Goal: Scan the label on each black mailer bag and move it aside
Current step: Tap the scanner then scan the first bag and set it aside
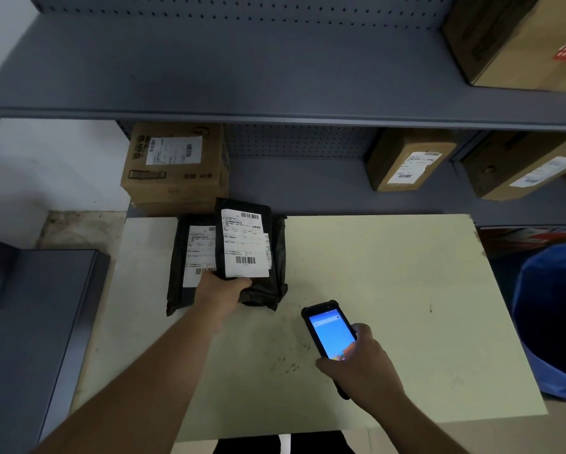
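Observation:
My left hand [221,288] grips the near edge of a black mailer bag [245,204], its white label [245,244] with barcodes facing up. That bag lies over a stack of black mailers; a second mailer [178,273] with its own label sits under it to the left, and a third [280,244] shows on the right. My right hand [361,365] holds a handheld scanner [329,332] with a lit blue screen, near and to the right of the bags, above the pale table [389,290].
Grey metal shelving [275,77] runs across the back. Cardboard boxes stand on its lower level: one [176,165] right behind the mailers, two more [409,158] [524,168] to the right. A blue bin [553,319] is at the right, a grey surface [29,322] at the left.

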A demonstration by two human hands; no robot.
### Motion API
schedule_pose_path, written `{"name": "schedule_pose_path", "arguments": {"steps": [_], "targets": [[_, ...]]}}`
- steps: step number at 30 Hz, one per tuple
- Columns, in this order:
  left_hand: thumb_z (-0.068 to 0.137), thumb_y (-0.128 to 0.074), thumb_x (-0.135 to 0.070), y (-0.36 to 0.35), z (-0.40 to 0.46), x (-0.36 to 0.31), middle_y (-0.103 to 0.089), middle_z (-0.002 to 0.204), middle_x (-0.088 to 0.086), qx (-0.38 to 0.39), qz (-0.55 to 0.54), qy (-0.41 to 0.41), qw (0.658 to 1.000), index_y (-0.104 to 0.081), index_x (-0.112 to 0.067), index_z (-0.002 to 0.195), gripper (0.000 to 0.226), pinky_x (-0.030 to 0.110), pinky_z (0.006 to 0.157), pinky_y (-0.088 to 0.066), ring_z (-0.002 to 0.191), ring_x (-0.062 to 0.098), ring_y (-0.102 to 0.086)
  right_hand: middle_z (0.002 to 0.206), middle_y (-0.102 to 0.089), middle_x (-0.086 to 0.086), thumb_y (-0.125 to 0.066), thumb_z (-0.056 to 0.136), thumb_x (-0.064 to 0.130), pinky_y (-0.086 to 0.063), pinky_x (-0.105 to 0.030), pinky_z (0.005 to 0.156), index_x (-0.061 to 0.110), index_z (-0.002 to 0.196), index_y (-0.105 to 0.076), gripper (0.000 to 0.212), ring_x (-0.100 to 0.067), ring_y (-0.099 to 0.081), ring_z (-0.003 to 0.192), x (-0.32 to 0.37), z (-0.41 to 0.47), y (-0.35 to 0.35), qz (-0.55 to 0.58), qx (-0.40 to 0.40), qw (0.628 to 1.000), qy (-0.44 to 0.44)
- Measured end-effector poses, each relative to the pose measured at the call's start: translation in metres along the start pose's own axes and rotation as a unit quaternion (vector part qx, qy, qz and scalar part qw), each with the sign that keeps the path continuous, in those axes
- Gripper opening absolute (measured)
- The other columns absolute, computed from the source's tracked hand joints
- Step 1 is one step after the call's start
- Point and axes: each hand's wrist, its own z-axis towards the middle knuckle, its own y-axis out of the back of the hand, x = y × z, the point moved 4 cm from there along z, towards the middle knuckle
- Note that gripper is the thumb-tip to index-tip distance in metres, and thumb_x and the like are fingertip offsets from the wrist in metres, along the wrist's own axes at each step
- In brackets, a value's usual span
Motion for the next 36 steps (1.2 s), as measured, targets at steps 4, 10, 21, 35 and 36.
{"name": "schedule_pose_path", "arguments": {"steps": [4,10,21,35,36], "targets": [[0.085,-0.082,-0.006,0.000,-0.005,0.005,-0.076,0.120,0.010,0.063,-0.049,0.015,0.997,-0.074,-0.008,0.124,0.039,0.038,0.082,-0.064,0.108,0.026,-0.073,0.093,-0.066,0.000,-0.077,0.070,0.038,-0.052,-0.026,0.048,0.027,0.118,-0.045,0.059,-0.014,-0.067,0.053,0.010,-0.008,0.013,-0.009,-0.011,1.000,0.018],[0.087,-0.079,-0.002,-0.003,-0.022,0.013,-0.079,0.117,0.014,0.098,-0.047,0.002,0.994,-0.073,-0.006,0.120,0.034,0.034,0.078,-0.065,0.103,0.027,-0.076,0.092,-0.066,0.003,-0.079,0.069,0.045,-0.054,-0.029,0.059,0.029,0.117,-0.046,0.061,-0.015,-0.071,0.073,0.023,-0.022,0.035,-0.035,-0.003,0.999,0.040],[0.069,-0.088,-0.010,-0.015,-0.044,0.043,-0.074,0.127,0.005,0.113,-0.093,-0.013,0.989,-0.057,-0.014,0.134,0.072,0.038,0.087,-0.060,0.111,0.025,-0.075,0.100,-0.068,0.002,-0.086,0.060,0.051,-0.060,-0.035,0.073,0.029,0.110,-0.055,0.062,-0.019,-0.073,0.092,0.038,-0.045,0.058,-0.034,0.079,0.996,0.024],[0.073,-0.088,-0.006,-0.020,-0.062,0.058,-0.070,0.127,0.007,0.104,-0.082,-0.046,0.990,-0.050,-0.015,0.141,0.078,0.035,0.080,-0.056,0.112,0.028,-0.072,0.099,-0.071,-0.001,-0.086,0.058,0.054,-0.052,-0.030,0.065,0.026,0.104,-0.060,0.061,-0.016,-0.067,0.075,0.053,-0.051,0.049,-0.035,0.123,0.992,0.019],[0.070,-0.089,-0.008,-0.020,-0.062,0.058,-0.070,0.126,0.006,0.104,-0.082,-0.047,0.990,-0.050,-0.016,0.141,0.081,0.036,0.081,-0.057,0.111,0.027,-0.073,0.099,-0.072,-0.001,-0.086,0.057,0.054,-0.053,-0.030,0.066,0.026,0.104,-0.060,0.061,-0.017,-0.067,0.075,0.053,-0.052,0.048,-0.033,0.126,0.991,0.019]]}}
